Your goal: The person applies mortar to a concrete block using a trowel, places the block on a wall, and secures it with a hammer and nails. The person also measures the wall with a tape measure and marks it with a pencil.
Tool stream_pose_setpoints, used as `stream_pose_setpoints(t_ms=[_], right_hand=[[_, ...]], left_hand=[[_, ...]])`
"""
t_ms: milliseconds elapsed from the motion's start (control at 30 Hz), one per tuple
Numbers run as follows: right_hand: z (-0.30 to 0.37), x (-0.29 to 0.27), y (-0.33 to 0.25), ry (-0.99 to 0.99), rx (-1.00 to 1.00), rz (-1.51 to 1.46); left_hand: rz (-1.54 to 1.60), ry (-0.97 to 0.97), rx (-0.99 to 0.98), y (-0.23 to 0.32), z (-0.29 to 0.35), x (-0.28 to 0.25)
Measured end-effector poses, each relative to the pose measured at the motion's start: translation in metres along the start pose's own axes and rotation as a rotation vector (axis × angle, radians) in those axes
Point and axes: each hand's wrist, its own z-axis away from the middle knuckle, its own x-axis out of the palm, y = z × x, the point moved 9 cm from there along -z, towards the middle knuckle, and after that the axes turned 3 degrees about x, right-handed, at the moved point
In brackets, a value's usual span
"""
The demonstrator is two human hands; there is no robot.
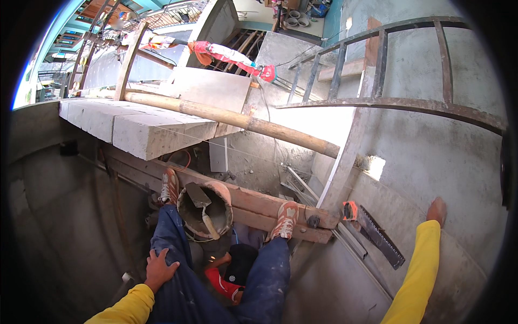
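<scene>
My left hand [160,270] rests on my left thigh, fingers spread, holding nothing. My right hand [437,211] is stretched out to the right and leans on the grey wall; its fingers look extended, with no tool in them. Between my feet a bucket [227,208] of grey mortar sits at the wooden planks, and a trowel [199,197] lies across it, handle toward me. A handsaw [380,235] with an orange and black handle lies to the right, between my right shoe and my right hand.
My shoes stand on wooden planks [253,208] raised above a lower level. Directly below is a person in a black cap [241,264] and red shirt. Pale blocks [145,129] form a wall ahead, with a bamboo pole [232,119] across it. A ladder [377,100] leans at upper right.
</scene>
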Motion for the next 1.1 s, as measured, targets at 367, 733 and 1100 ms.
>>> stream_pose_setpoints(t_ms=[367, 733, 1100], right_hand=[[0.007, -0.015, 0.003, 0.005, 0.043, 0.030], [-0.025, -0.036, -0.027, 0.263, 0.027, -0.335], [0.059, -0.002, -0.160, -0.189, -0.007, -0.457]], left_hand=[[-0.013, -0.002, 0.013, 0.004, -0.002, 0.001], [-0.015, 0.036, 0.040, 0.001, -0.013, -0.001], [0.031, 0.030, 0.012, -0.009, -0.011, 0.012]])
